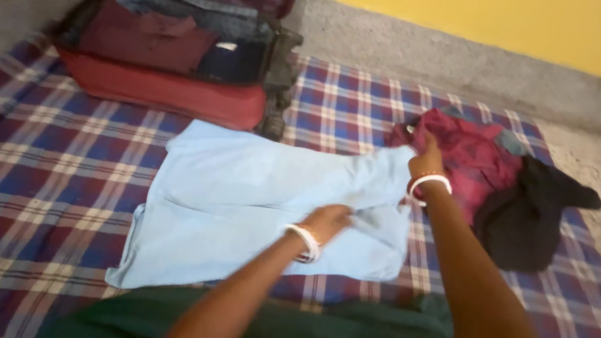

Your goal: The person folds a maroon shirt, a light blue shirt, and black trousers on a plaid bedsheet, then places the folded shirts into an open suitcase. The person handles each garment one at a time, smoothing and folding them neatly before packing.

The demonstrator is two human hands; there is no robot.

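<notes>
A light blue garment (240, 200) lies spread on a blue, red and white plaid sheet (40, 168). My left hand (329, 218) rests flat on the garment near its middle, a white bangle on the wrist. My right hand (426, 160) pinches the garment's upper right edge and lifts it a little; that wrist carries white and red bangles. Just past my right hand lies a crumpled maroon checked shirt (479, 159).
An open red suitcase (170, 89) with folded dark clothes stands at the back left. A black garment (528, 218) lies heaped at the right beside the maroon shirt. Grey floor (412, 48) and a yellow wall (509, 20) lie beyond. My green clothing (344, 336) fills the bottom.
</notes>
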